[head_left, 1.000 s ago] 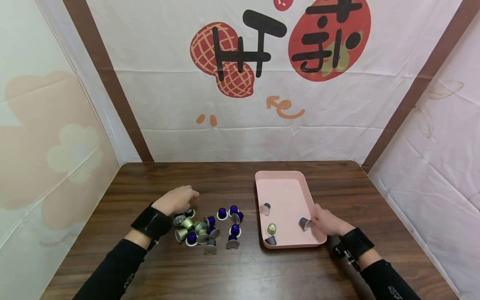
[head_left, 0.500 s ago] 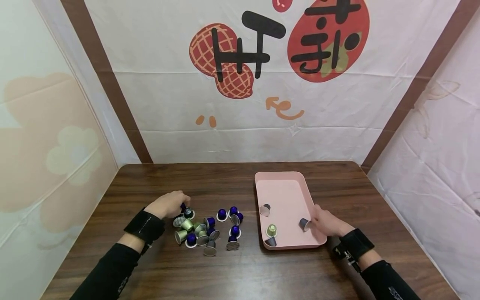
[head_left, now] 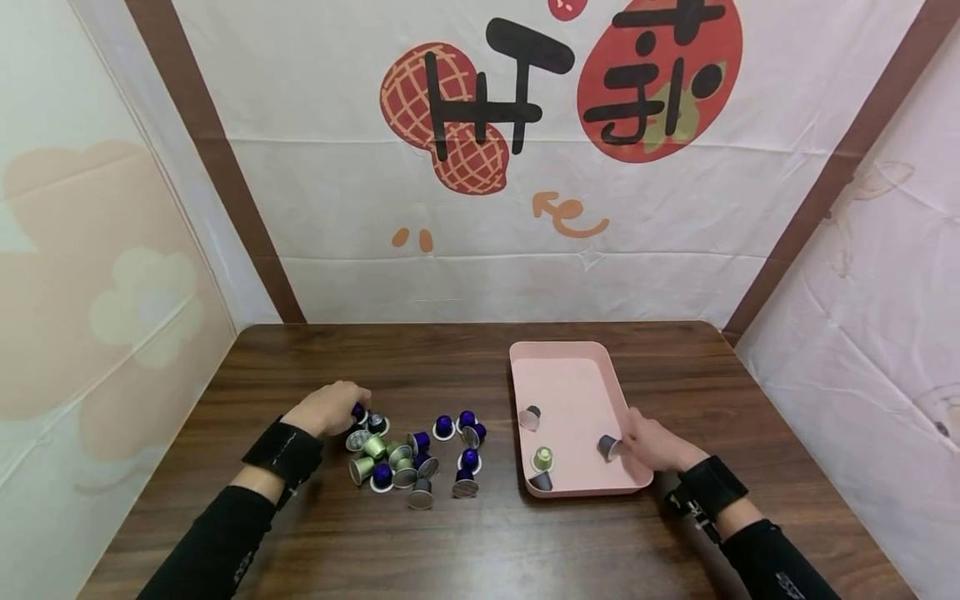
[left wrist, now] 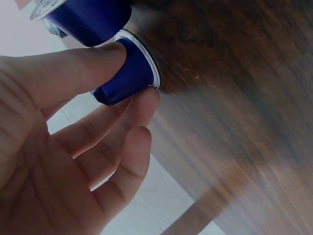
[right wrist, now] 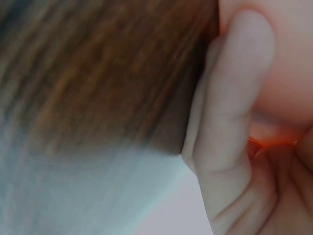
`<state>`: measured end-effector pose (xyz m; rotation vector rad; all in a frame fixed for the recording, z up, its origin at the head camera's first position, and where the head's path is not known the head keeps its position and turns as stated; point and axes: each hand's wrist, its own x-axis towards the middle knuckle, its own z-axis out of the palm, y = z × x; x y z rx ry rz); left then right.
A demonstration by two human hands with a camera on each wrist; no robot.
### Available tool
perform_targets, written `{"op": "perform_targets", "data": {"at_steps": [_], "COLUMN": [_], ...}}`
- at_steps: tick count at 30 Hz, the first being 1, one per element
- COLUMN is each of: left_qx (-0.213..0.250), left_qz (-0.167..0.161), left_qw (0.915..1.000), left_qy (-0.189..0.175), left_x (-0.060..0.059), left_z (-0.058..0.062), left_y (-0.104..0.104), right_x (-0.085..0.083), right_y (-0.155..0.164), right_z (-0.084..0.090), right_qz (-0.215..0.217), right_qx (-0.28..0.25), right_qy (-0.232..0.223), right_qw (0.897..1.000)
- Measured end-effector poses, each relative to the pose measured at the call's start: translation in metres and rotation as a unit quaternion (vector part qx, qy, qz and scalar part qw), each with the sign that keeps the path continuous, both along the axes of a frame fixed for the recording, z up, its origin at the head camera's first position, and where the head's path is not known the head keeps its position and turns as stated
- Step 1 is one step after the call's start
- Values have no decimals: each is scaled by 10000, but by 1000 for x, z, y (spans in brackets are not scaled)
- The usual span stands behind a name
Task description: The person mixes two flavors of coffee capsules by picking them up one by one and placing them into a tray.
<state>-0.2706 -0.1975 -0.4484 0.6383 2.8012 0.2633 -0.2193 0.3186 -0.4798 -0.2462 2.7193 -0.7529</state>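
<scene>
My left hand (head_left: 330,408) is at the far-left edge of a cluster of coffee capsules. In the left wrist view, its thumb and fingers pinch a blue coffee capsule (left wrist: 131,73) with a silver rim. Another blue capsule (left wrist: 93,19) sits just above the thumb there. Green capsules (head_left: 362,469), blue ones and a few grey ones lie close together beside this hand. My right hand (head_left: 656,442) grips the right rim of a pink tray (head_left: 573,375), its thumb (right wrist: 239,83) over the edge. A grey capsule (head_left: 609,447) lies in the tray near those fingers.
Inside the tray's left side are a green capsule (head_left: 542,457) and two more grey capsules (head_left: 530,418). Several blue capsules (head_left: 444,427) stand or lie between the cluster and the tray. A printed cloth (head_left: 480,283) hangs behind the wooden table (head_left: 487,550).
My left hand has shifted left and slightly nearer, and a blue capsule now shows beside its fingertips. The right hand and the tray have stayed in place.
</scene>
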Motion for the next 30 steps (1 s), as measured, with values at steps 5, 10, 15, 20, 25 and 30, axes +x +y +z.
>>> {"op": "perform_targets", "data": {"at_steps": [5,10,15,20,25,30], "left_qx": [5,140,290,564,781,816], "left_qz": [20,42,-51,-293,-516,-754], "left_qw": [9999,9989,9981,9971,9951,9934], "left_qy": [136,440,534,424,330,271], "left_x": [-1,-4,-5,-4,-7,-15], "left_z": [6,19,34,43,45,51], "left_y": [-2,3,18,40,66,100], "right_x": [-1,-1,0,0,-1,-2], "right_y": [1,1,0,1,1,0], "right_z": [-3,-2,0,0,0,2], "right_qz": [-67,-28,13,-22,182,69], "right_qx": [-39,-47,12,-16,-37,-94], "right_qy": [-132,-33,72,-4,84,-24], "right_qw": [9999,10000,10000,10000,9998,9999]}}
